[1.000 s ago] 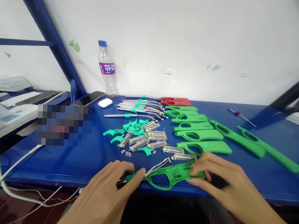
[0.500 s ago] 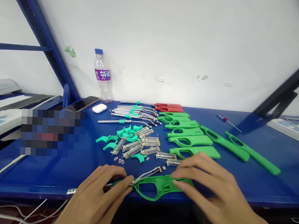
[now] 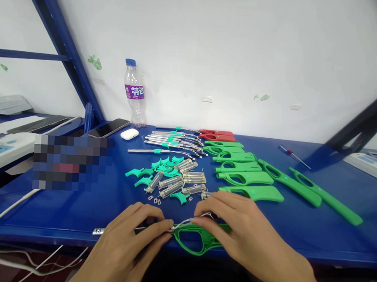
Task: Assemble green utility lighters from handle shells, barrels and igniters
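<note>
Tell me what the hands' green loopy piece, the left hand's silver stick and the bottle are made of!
Green piece: probably plastic, smooth, evenly coloured. Silver stick: likely metal, with a bright shine. Bottle: looks like glossy plastic, thin and see-through.

Left hand grips metal tube at one end of green shell; right hand pinches white wires. Teal triggers lie beyond.

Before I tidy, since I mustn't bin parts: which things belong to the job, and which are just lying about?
Likely job: green casings; red casings; wired metal tubes; teal curved pieces; clear cartridges; perhaps screwdriver.
Lying about, apparently: bottle; phone; white case; power strips.
</note>
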{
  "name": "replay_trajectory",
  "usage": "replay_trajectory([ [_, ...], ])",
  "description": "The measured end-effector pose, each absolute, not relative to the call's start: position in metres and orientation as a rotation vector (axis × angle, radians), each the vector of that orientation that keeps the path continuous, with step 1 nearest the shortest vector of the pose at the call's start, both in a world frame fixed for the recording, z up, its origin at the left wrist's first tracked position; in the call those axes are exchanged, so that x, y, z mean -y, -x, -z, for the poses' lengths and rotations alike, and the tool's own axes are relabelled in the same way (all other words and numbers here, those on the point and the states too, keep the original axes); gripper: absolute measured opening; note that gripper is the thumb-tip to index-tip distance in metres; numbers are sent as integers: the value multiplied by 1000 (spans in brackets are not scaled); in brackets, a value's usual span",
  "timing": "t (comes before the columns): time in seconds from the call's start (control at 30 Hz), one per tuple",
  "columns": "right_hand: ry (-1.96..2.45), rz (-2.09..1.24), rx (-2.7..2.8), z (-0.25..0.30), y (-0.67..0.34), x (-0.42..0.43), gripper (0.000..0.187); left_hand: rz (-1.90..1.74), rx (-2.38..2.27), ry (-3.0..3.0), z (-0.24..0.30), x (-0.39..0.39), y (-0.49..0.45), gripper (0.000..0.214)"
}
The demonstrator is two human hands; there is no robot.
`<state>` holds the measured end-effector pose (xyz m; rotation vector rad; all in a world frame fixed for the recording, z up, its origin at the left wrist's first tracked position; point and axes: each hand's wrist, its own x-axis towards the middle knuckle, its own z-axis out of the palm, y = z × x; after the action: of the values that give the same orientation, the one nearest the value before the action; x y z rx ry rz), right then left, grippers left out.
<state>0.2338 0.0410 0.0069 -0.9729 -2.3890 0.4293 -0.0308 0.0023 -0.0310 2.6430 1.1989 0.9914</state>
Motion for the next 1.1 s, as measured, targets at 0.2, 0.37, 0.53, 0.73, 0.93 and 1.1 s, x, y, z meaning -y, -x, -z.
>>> replay_trajectory([
  [0.2,939,-459,2258,-2,-241,-27,10,-1007,-1204,-2628,30,-2,31,24],
  [0.37,848,-613,2205,12,-261,-17,22,-1054,-1205,-2574,35,-3,32,24],
  [0.53,815,-631,2075,22,-267,-15,11,-1070,-1219,-2553,38,-4,32,24],
  [0.73,826,-675,2075,22,-265,-18,7,-1071,-1226,-2572,40,-3,34,27],
  [0.93,863,-729,2077,24,-267,-19,8,-1025,-1218,-2592,41,-5,34,27],
  [1.1,906,-770,2124,22,-270,-19,6,-1080,-1223,-2643,36,-4,32,25],
])
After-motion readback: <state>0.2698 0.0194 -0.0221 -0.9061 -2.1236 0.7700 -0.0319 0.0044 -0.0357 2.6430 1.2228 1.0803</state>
